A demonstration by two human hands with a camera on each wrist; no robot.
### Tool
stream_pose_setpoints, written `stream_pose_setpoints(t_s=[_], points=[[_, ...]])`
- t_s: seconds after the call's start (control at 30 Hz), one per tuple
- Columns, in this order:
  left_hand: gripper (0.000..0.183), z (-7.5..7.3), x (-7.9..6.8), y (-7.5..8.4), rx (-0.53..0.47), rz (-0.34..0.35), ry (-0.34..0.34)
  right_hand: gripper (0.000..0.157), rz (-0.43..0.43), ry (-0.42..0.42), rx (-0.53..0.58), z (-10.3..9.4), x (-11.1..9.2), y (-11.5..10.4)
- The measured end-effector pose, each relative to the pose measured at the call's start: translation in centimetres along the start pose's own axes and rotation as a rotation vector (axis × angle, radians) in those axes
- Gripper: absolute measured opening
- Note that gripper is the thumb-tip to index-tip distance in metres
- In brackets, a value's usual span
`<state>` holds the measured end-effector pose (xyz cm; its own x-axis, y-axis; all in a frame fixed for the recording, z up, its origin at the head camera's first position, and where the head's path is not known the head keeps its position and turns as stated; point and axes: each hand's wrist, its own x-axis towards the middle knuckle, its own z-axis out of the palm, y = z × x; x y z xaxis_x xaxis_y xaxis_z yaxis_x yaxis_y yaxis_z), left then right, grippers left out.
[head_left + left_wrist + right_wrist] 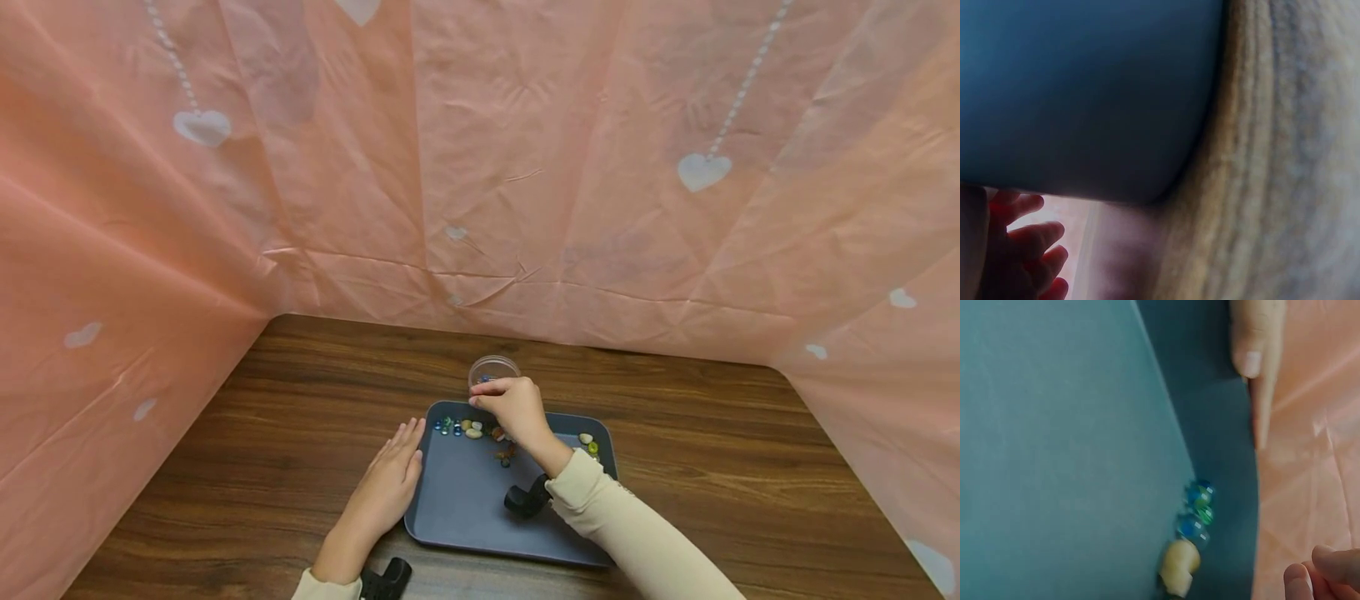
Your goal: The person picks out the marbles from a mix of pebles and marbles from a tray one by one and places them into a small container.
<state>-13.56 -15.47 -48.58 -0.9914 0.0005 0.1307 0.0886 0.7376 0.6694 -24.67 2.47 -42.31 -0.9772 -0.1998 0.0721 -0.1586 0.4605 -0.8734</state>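
Observation:
My left hand (385,483) lies against the left rim of a dark grey tray (472,500), its fingers stretched out. In the left wrist view its fingers (1036,240) show beside the tray's edge. Beyond the far rim, my right hand (519,410) is at a round clear dish (493,364), thumb and forefinger bent toward each other. Small blue pieces show inside that dish. Anything between the right fingertips (1297,575) is hidden. Blue and green glass marbles (1196,512) and pale stones (1179,565) lie along the tray's far side.
More pebbles and a yellow-green ring-like piece (593,447) lie in the tray's far right corner. Brown pieces (506,454) sit near the right wrist. The brown wooden table (697,475) is bordered by a pink curtain (510,167) with hearts.

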Motion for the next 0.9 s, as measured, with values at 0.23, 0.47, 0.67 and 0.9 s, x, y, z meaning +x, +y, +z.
stream_pose_setpoints(t_s=[0.23, 0.47, 0.67, 0.9], points=[[0.047, 0.1, 0.0, 0.0, 0.01, 0.014, 0.01, 0.009, -0.035, -0.056, -0.028, 1.8, -0.7, 0.9], [0.047, -0.1, -0.1, 0.1, 0.006, 0.008, -0.001, 0.01, -0.067, -0.11, -0.051, 2.9, -1.0, 1.3], [0.047, -0.1, -0.1, 0.0, 0.007, 0.009, 0.005, 0.01, -0.097, -0.109, -0.099, 3.7, -0.9, 1.8], [0.048, 0.0, 0.0, -0.1, 0.003, 0.011, 0.006, 0.012, -0.167, -0.108, -0.16, 4.4, -1.0, 1.7]])
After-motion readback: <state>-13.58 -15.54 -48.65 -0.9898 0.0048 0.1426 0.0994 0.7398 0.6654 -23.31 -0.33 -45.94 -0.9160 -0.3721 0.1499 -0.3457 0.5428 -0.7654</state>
